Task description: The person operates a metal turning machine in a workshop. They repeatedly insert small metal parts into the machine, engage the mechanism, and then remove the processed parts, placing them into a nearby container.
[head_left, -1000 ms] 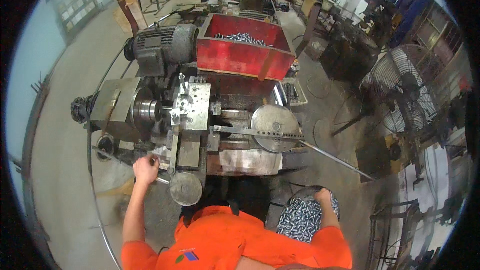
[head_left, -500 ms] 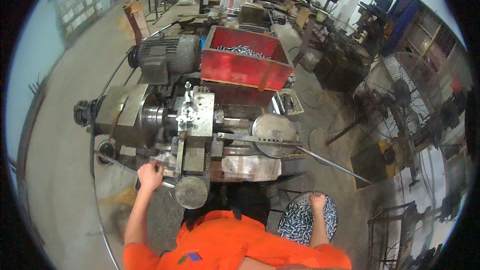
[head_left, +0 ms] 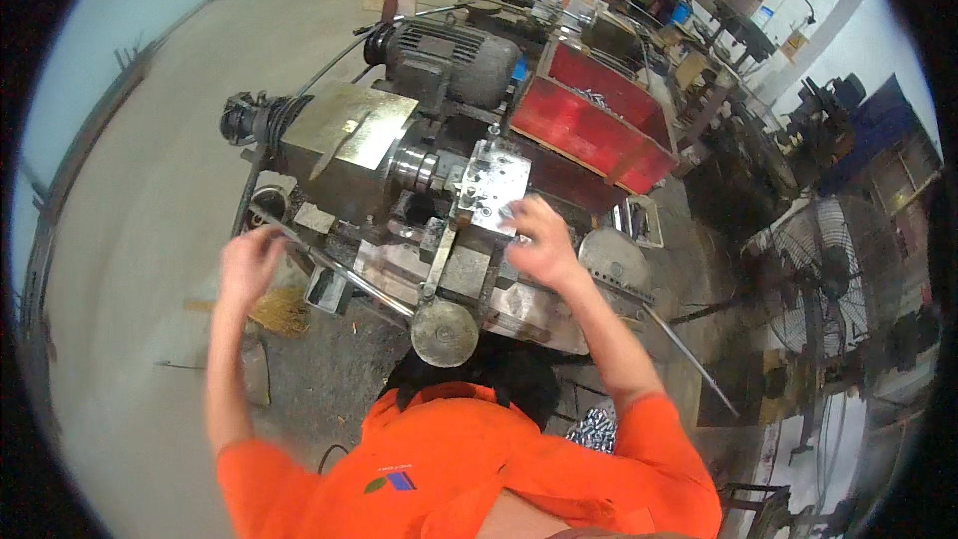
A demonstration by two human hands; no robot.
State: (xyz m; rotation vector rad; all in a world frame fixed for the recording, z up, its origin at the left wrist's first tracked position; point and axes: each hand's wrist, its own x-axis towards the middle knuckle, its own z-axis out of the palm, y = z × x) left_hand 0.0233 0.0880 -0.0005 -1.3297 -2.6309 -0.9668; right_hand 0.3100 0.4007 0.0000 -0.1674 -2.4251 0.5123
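The left hand (head_left: 249, 262) hangs blurred at the left end of a small grey metalworking machine (head_left: 419, 210), just beside a long thin metal rod (head_left: 339, 274) that slants across the machine's front; whether the fingers close on the rod cannot be told through the blur. Below the rod a round grey handwheel (head_left: 444, 332) faces the person in an orange shirt. The machine itself is oily and worn, with a pale boxy housing at its left, a dark ribbed motor (head_left: 449, 60) behind, and a bright drilled metal block (head_left: 494, 185) near its middle. The right hand (head_left: 534, 245) hovers over the machine just right of that block, fingers spread loose and holding nothing. Farther right and behind, a red open bin (head_left: 589, 125) holds a heap of small shiny metal parts.
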